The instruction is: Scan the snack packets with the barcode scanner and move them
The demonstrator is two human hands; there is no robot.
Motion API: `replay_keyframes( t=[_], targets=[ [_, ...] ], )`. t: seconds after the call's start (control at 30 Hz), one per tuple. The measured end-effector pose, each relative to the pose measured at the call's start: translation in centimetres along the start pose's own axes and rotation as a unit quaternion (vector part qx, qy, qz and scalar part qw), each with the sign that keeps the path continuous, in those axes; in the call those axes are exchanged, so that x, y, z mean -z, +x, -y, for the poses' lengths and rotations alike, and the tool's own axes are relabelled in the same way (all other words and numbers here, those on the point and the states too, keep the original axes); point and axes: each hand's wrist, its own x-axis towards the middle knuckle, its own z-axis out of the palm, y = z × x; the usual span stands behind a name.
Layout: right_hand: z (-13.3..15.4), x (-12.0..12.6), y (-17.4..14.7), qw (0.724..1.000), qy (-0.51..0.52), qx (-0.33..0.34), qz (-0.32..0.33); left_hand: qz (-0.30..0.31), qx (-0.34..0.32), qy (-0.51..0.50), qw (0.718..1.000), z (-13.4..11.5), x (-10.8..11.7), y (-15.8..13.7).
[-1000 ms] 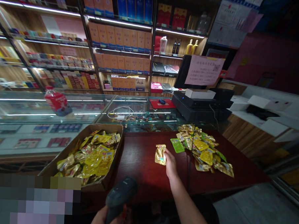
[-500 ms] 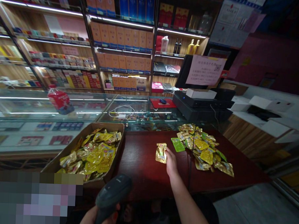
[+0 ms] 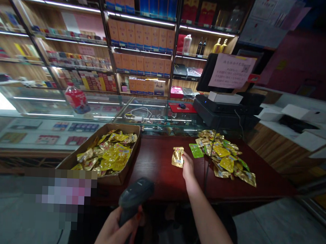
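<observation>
My left hand [image 3: 120, 226] is wrapped round the grip of a dark barcode scanner [image 3: 137, 192], whose head points forward over the table's near edge. Between the fingertips of my right hand [image 3: 188, 167] is a small gold foil snack packet [image 3: 177, 157], held by its right side above the dark red table [image 3: 156, 154]. To the right of that hand lies a loose pile of gold, yellow and green packets [image 3: 222, 150]. One green packet [image 3: 196, 150] lies at the pile's left edge. On the left stands an open cardboard box [image 3: 120, 177] filled with similar packets.
Behind the table is a glass display counter [image 3: 120, 114] bearing a red-labelled bottle [image 3: 76, 99], a white cable [image 3: 137, 113] and a mouse on a red mat [image 3: 174, 107]. A monitor [image 3: 207, 71] stands at the right. A thin dark cable [image 3: 210, 153] hangs across the packet pile.
The barcode scanner in my left hand has moved right, and more of that hand shows. My right hand still holds the gold packet. The whole view has shifted slightly.
</observation>
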Motion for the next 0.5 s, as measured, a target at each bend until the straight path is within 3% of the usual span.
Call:
replay_keyframes(
  t=[0.3, 0.5],
  targets=[
    [0.3, 0.0, -0.3, 1.000, 0.010, 0.015, 0.011, 0.035, -0.050, -0.016, 0.998, 0.1, -2.3, -0.6],
    [0.5, 0.0, -0.7, 0.999, 0.022, 0.014, 0.024, 0.037, -0.071, -0.013, 0.997, 0.9, -3.5, 1.2]
  ],
)
